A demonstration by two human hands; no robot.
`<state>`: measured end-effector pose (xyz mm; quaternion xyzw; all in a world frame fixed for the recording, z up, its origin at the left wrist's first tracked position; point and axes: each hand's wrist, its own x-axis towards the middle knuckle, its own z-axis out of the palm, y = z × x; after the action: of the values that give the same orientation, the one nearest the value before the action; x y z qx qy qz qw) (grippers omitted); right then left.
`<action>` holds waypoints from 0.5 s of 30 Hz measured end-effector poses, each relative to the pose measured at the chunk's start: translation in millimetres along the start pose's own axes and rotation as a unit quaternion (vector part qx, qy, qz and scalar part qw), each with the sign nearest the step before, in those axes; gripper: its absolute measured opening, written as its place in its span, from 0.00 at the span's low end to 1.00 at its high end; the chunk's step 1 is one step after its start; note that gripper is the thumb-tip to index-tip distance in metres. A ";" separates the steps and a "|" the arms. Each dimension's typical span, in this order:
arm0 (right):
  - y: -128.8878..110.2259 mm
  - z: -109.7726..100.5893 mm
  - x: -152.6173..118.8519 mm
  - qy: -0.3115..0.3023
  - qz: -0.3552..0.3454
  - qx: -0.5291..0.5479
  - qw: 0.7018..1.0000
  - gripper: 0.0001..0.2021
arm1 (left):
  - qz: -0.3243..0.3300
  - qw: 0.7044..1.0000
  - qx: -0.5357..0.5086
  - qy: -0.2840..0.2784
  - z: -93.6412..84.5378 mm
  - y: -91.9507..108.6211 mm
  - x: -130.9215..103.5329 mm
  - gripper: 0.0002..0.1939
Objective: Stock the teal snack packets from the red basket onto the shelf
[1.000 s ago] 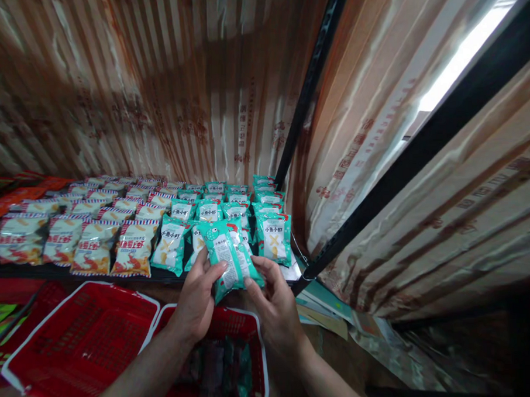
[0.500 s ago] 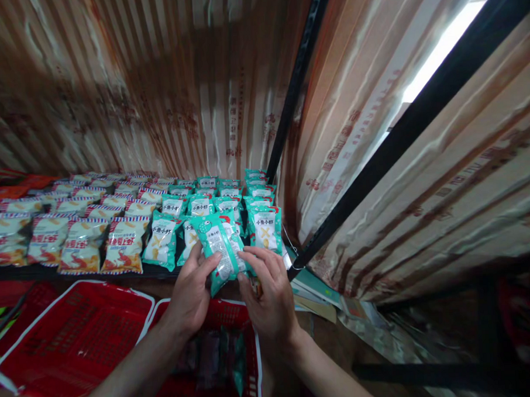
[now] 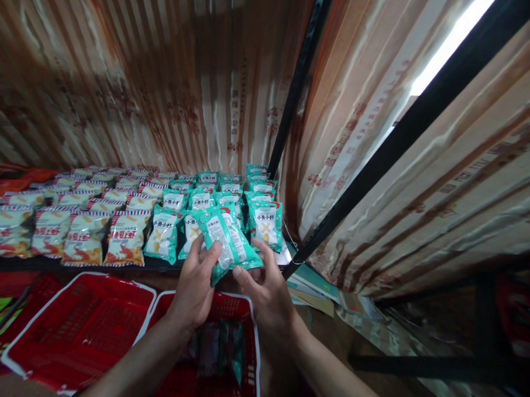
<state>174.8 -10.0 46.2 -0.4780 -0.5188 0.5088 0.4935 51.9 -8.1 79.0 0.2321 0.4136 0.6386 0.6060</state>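
Note:
A teal snack bag point(image 3: 226, 240) is held up in front of the shelf, its printed back panel and centre seam facing me. My left hand point(image 3: 195, 286) grips its left side, thumb lying across the front. At the bag's lower right corner, my right hand point(image 3: 271, 289) pinches the edge between thumb and fingers; its fingertips are partly hidden. Matching teal bags point(image 3: 265, 225) stand in rows right behind it, with a narrow gap between the rightmost row and its neighbour. To their left are rows of white and orange snack bags point(image 3: 125, 237) with striped edges.
Below the shelf edge point(image 3: 162, 266) sit a red basket point(image 3: 83, 323) and another red basket point(image 3: 252, 339) holding several packets point(image 3: 214, 347). A black metal post point(image 3: 356, 186) slants along the right. Printed curtain-like sheeting point(image 3: 176, 79) hangs behind the shelf.
The bag has tilted, its lower end swinging right. My right hand has shifted from the bag's front and side to its lower right corner. The left hand keeps its grip.

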 end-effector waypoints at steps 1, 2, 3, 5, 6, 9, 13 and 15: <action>0.6 2.7 -1.3 -0.007 0.031 0.049 0.998 0.32 | 0.009 1.000 0.000 -0.002 0.1 -2.0 -0.1 0.25; 1.0 5.2 -2.4 -0.011 0.052 0.094 0.994 0.31 | 0.018 1.000 0.000 -0.004 0.4 -3.6 -0.2 0.25; 1.2 7.4 -3.1 -0.013 0.067 0.131 0.989 0.30 | 0.026 1.000 0.001 -0.005 0.6 -4.9 -0.3 0.24; 0.6 10.7 -3.5 -0.016 0.079 0.181 0.980 0.28 | 0.033 0.999 0.001 -0.006 1.0 -6.2 -0.7 0.24; -0.2 11.9 -3.2 -0.020 0.085 0.200 0.976 0.26 | 0.034 0.999 0.000 -0.009 1.1 -6.4 -0.9 0.25; -3.9 14.4 -1.3 -0.029 0.098 0.252 0.962 0.20 | 0.033 0.999 0.001 -0.012 0.8 -6.4 -1.7 0.23; -4.6 15.4 0.2 -0.014 0.095 0.273 0.957 0.17 | 0.018 1.000 -0.004 -0.007 -0.4 -6.8 -1.6 0.24; -2.0 14.0 0.1 -0.013 0.088 0.251 0.964 0.16 | 0.009 1.000 -0.010 -0.006 -1.1 -7.2 -1.0 0.25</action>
<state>160.7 -10.7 48.3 -0.3759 -0.3364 0.6703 0.5443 55.4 -9.9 72.7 0.2336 0.4012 0.6468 0.6051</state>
